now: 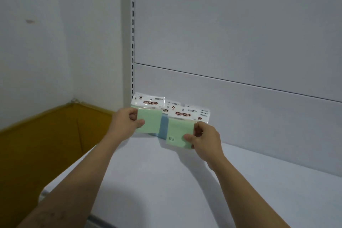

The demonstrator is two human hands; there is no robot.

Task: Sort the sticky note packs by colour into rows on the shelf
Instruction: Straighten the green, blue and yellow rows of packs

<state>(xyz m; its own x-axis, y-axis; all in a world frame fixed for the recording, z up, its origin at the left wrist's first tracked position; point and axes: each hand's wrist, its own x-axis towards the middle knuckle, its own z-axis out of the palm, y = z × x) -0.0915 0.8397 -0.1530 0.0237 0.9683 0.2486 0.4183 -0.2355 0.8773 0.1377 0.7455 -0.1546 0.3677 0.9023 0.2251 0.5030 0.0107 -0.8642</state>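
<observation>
Two green sticky note packs with white "STICKY NOTE" headers are held up at the back left of the white shelf [166, 181]. My left hand [125, 122] pinches the left green pack [150, 119] by its left edge. My right hand [205, 139] pinches the right green pack [177, 131] at its lower right corner. A blue pack [163, 127] shows between and behind them. More packs [202, 114] stand behind against the back panel, their colours mostly hidden.
The shelf's white back panel [240, 42] rises behind, with a slotted upright [132, 33] at its left. Left of the shelf are a white wall and a yellow-brown surface [46, 144] lower down.
</observation>
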